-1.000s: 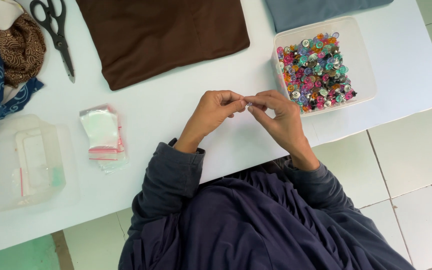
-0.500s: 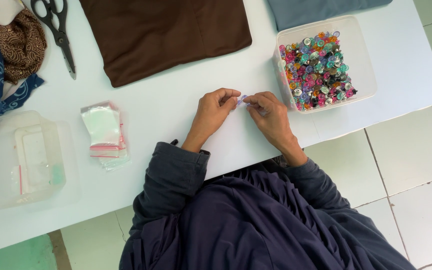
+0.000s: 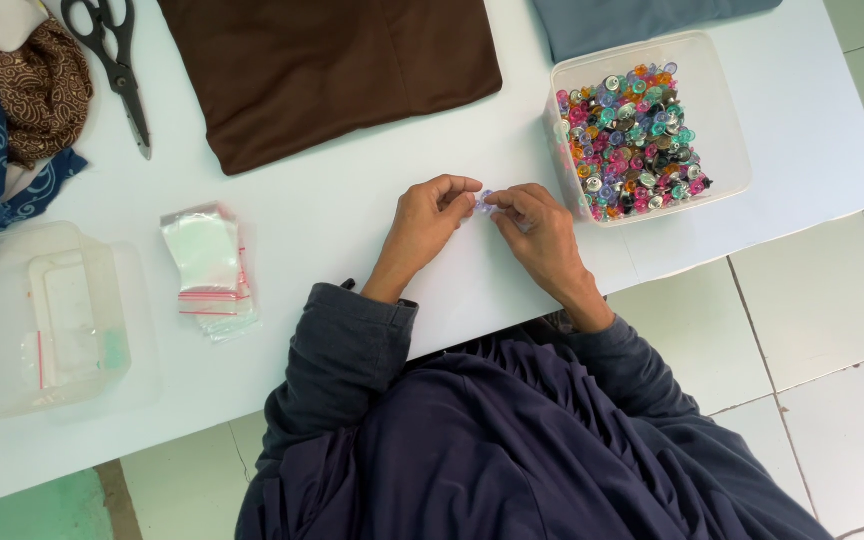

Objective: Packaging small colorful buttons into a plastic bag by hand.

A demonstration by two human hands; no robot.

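**Small clear piece pinched between both hands**

Left hand (image 3: 430, 222) and right hand (image 3: 535, 232) meeting fingertip to fingertip over white table (image 3: 352, 230), both closed on tiny pale piece (image 3: 483, 199). Just right: clear tub (image 3: 727, 120) of colourful beads (image 3: 632, 135). Stack of plastic bags (image 3: 208, 265) well left.

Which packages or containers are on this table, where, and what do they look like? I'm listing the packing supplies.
Stack of small clear plastic bags: left of the hands, flat, transparent with red strips.
Clear plastic tub: far left edge, rectangular, a few clear bags inside.
Clear plastic box: right of the right hand, square, full of many-coloured buttons.
No labels, signs or screens visible.
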